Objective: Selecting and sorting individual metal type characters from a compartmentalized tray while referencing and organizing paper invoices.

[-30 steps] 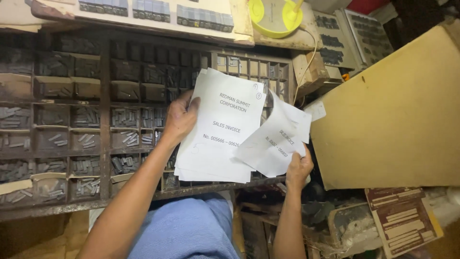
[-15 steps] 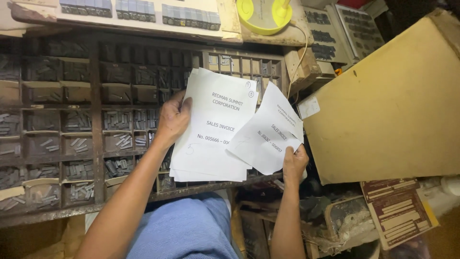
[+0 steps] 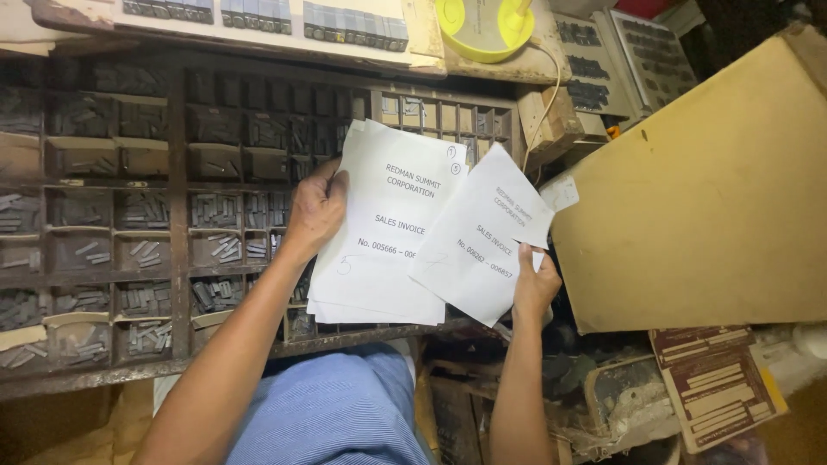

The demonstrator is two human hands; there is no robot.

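Note:
My left hand (image 3: 315,211) grips the left edge of a stack of white printed sheets (image 3: 383,228), held flat over a dark wooden type case (image 3: 177,224). My right hand (image 3: 534,284) pinches the lower right edge of a single white printed sheet (image 3: 482,232), which is tilted and overlaps the right side of the stack. Both sheets carry short lines of black print and a few pen marks.
The type case has many small compartments with metal type (image 3: 215,250). A big tan board (image 3: 706,181) leans at the right. A yellow round dish (image 3: 484,26) sits at the top. Maroon printed cards (image 3: 711,383) lie lower right. Blue striped cloth (image 3: 332,413) covers my lap.
The single sheet in my right hand has flattened out and settled lower over the stack's right side. The stack has stayed in my left hand.

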